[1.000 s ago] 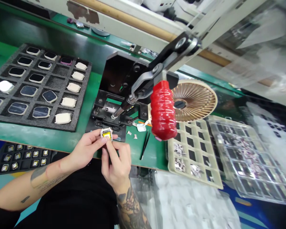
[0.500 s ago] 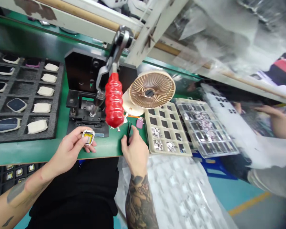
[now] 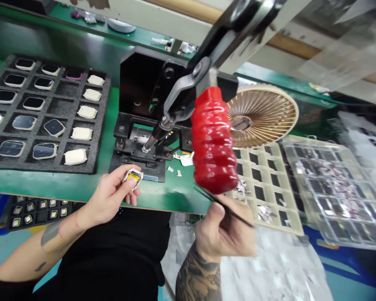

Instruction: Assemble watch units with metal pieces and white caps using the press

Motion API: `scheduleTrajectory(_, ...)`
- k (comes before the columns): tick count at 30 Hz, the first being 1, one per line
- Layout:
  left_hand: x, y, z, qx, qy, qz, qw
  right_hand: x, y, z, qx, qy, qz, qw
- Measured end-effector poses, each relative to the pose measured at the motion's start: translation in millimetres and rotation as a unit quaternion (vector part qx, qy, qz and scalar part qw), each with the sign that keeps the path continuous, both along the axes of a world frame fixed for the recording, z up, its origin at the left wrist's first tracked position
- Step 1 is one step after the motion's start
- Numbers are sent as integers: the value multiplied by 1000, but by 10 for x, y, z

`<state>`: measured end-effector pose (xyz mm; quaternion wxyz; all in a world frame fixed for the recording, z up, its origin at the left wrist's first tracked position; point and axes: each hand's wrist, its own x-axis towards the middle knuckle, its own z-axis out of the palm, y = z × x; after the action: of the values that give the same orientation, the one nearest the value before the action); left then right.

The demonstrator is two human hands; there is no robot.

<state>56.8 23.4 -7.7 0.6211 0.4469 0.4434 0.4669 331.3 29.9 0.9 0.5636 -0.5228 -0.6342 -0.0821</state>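
My left hand (image 3: 105, 196) pinches a small watch case (image 3: 133, 179) with a white rim, its inside showing a yellow part. Just behind it stands a black toggle press (image 3: 144, 152), whose red ribbed handle (image 3: 214, 142) hangs down towards me. Below that handle, my right hand (image 3: 227, 234) is closed around thin black tweezers (image 3: 240, 216), their tips pointing left over the bench edge. Small pale pieces (image 3: 179, 173) lie on the green bench (image 3: 166, 194) between my hands.
At left, a dark foam tray (image 3: 102, 125) holds several watches and cream-coloured wrapped pieces. A beige fan (image 3: 269, 113) stands behind the handle. To the right are a compartment box (image 3: 296, 209) and a clear lidded case (image 3: 341, 192). Bubble wrap (image 3: 278, 267) hangs below; another tray (image 3: 40, 215) sits under the bench.
The view has turned left and come closer to the press. My right hand has moved right and nearer me, turning the tweezers from upright to slanted. My left hand keeps holding the watch case.
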Motion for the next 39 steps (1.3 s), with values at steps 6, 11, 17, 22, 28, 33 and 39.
scheduleTrajectory(6,-27,3,-35,48,33,2,998,-64,2,-45,-101,-27,-50,993)
scheduleTrajectory(11,-32,18,18,62,95,-26,993,-459,-81,-21,-47,221,103,969)
scheduleTrajectory(17,-22,3,52,95,110,-31,989,-880,-140,-140,-70,230,238,941)
scheduleTrajectory(22,-23,-9,38,82,96,-43,991,-940,-108,-217,-80,182,239,950)
scheduleTrajectory(28,-17,-18,-3,73,82,-40,993,-913,-120,-293,-102,181,233,950)
scheduleTrajectory(33,-28,-30,-33,62,69,-37,995,-999,-75,-306,-184,295,182,920)
scheduleTrajectory(39,-30,-18,-22,61,56,-23,996,-1048,-145,-128,-185,342,347,854)
